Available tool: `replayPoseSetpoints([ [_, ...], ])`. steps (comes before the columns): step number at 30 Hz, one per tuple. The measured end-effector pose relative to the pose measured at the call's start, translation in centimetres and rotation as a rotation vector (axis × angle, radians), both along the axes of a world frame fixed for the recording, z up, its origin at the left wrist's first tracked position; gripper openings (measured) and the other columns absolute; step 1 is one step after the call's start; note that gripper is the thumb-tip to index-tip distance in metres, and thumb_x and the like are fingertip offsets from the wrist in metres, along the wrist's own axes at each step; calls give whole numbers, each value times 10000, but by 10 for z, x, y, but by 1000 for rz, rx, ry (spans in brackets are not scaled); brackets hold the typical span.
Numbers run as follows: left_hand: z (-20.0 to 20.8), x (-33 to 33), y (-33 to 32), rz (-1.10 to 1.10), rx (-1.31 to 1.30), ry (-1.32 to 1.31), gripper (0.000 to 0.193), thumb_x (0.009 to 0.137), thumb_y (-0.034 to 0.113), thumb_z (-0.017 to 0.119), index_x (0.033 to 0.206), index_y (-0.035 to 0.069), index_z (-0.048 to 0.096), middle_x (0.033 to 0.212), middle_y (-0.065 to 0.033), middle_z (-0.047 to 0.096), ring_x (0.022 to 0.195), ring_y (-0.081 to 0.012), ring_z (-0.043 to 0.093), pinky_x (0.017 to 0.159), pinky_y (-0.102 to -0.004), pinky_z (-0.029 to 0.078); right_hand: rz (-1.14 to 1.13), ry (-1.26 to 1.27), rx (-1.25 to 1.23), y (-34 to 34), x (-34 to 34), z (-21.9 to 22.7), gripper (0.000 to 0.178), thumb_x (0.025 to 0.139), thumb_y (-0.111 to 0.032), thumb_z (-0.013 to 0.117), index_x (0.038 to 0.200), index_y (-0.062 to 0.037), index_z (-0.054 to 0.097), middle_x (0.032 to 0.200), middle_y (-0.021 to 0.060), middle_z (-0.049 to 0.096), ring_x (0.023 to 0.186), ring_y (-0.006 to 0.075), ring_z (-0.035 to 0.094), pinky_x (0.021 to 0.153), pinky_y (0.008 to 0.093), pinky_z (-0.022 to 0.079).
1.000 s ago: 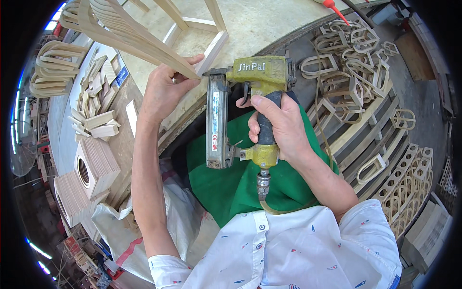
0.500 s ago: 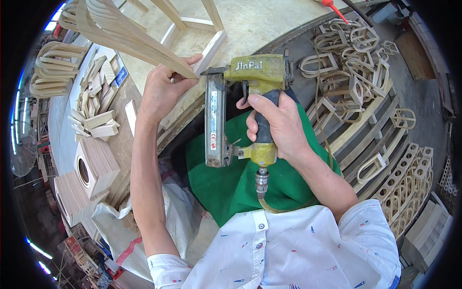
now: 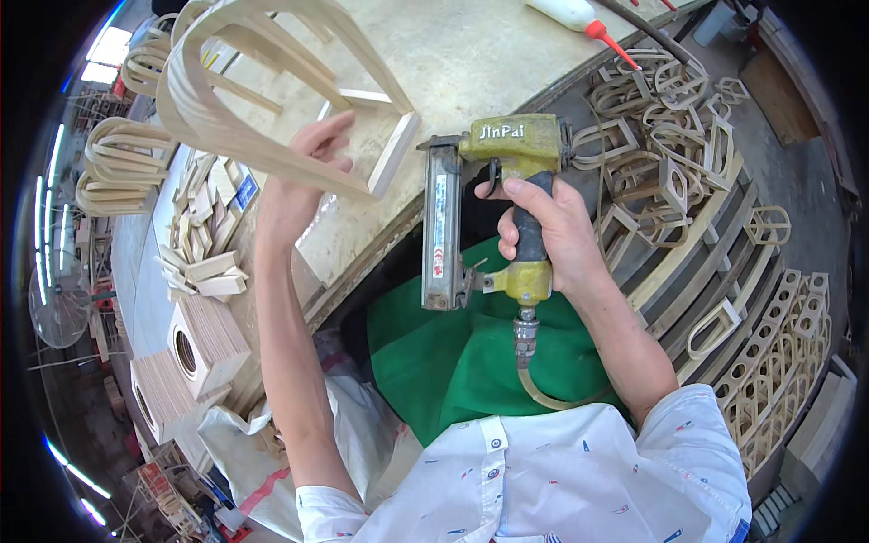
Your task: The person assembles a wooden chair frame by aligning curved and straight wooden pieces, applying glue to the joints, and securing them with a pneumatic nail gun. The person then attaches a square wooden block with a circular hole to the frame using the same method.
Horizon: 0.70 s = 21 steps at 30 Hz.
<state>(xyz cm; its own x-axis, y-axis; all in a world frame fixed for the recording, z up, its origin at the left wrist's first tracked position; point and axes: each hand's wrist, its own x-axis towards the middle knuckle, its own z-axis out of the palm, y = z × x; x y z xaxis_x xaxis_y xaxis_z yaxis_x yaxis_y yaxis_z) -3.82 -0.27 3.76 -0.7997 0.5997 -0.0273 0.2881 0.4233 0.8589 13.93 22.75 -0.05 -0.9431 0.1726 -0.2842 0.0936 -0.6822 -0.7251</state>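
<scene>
My right hand [image 3: 563,231] grips the dark handle of a yellow pneumatic nail gun [image 3: 516,145], with a finger by its trigger. An air hose [image 3: 543,398] hangs from the fitting at its base. To the left, a bent-wood arched frame [image 3: 217,136] stands on the workbench, its curved end towards the left. A short pale crosspiece [image 3: 395,156] joins the frame's straight ends. My left hand [image 3: 294,195] is at the frame's near strip, fingers stretched apart into the arch; the strip partly hides it. A gap separates the gun's nose from the frame's corner.
Loose wood offcuts [image 3: 204,226] lie left on the bench [image 3: 471,54], near stacked square blocks with round holes [image 3: 208,344]. More arched pieces [image 3: 127,163] stand beyond. A white bottle with a red nozzle [image 3: 566,14] lies at the far edge. Wooden frames [image 3: 670,163] pile up on the right.
The nail gun has moved right, away from the frame's corner, which its nose was at before. My left hand has let go of that corner and its fingers have spread.
</scene>
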Motion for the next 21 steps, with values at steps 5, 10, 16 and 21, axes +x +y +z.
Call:
replayPoseSetpoints([
  [5, -17, -44, 22, -143, 54, -9, 585, 783, 170, 751, 1329, 90, 557, 1383, -49, 477, 1274, -177, 430, 1076, -316, 326, -15, 21, -3, 9, -12, 1, 219, 928, -131, 566, 1057, 46, 553, 955, 110, 634, 556, 106, 560, 455, 266, 488],
  [10, -8, -42, 43, -304, -169, 144, 590, 749, 226, 771, 1286, 67, 588, 1377, -53, 486, 1316, -218, 397, 1122, -341, 282, -8, 9, 27, 12, -15, -2, 290, 946, -150, 544, 1158, 47, 524, 1023, 136, 620, 568, 84, 519, 470, 247, 473],
  [16, -5, -38, 46, -303, -170, 126, 591, 746, 236, 773, 1286, 75, 595, 1379, -42, 486, 1323, -218, 387, 1132, -348, 277, -5, 16, 19, 13, -14, -4, 285, 943, -141, 546, 1157, 45, 523, 1028, 141, 621, 571, 85, 523, 471, 248, 475],
  [21, -7, -37, 43, -278, -130, 115, 579, 743, 237, 772, 1272, 72, 604, 1374, -42, 492, 1325, -220, 384, 1135, -354, 272, 1, 46, 52, 16, -15, 1, 265, 932, -134, 563, 1122, 47, 530, 1024, 135, 626, 562, 96, 535, 465, 249, 475],
])
